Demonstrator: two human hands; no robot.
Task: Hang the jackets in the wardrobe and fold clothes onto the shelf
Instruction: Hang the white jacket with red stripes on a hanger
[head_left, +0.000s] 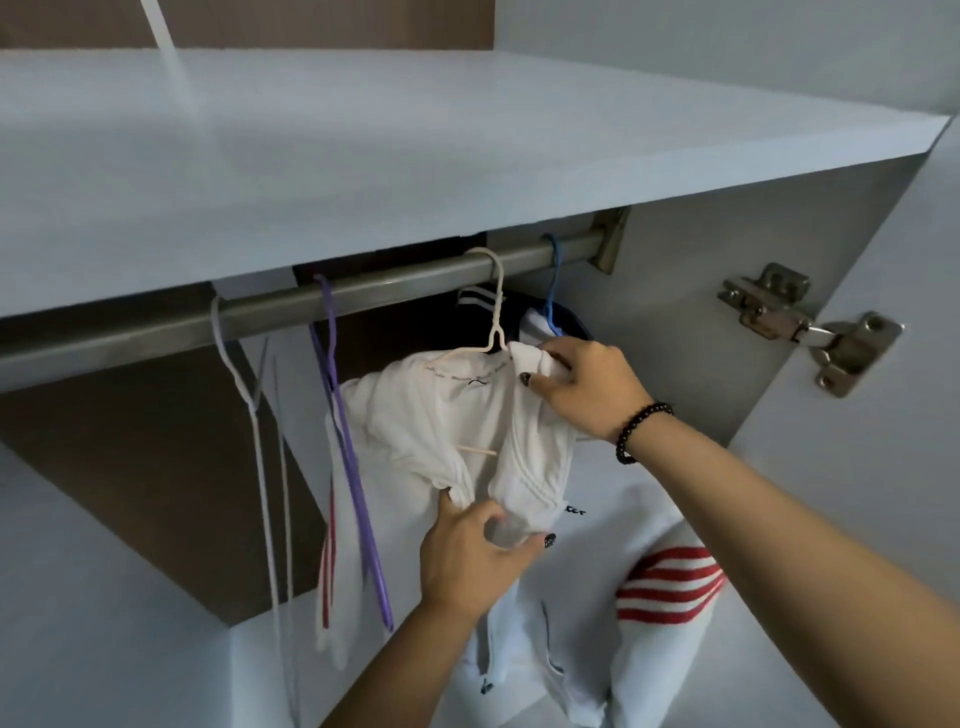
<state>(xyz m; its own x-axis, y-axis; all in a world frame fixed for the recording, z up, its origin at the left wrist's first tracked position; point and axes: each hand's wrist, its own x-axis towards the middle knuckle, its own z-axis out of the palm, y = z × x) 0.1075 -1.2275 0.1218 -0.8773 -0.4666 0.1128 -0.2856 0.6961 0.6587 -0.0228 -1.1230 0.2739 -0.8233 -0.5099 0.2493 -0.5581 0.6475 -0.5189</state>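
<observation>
Under the shelf (467, 156), at twelve o'clock, my white jacket (441, 415) hangs on the cream hanger (493, 312). Right hand (587, 384) pinches its collar, left hand (467, 556) grips the front; tugging unevenly could slide it off.

You have four thin wire hangers on the one grey metal rail (363, 291): a pale grey hanger (234, 364), a purple hanger (337, 415), a cream hanger (496, 312) and a blue hanger (551, 291). Two garments hang there: a white jacket with red stripes (415, 415) and a dark striped garment (483, 299). One metal door hinge (810, 327) shows, and your two hands: left hand (467, 556), right hand (587, 384).
</observation>
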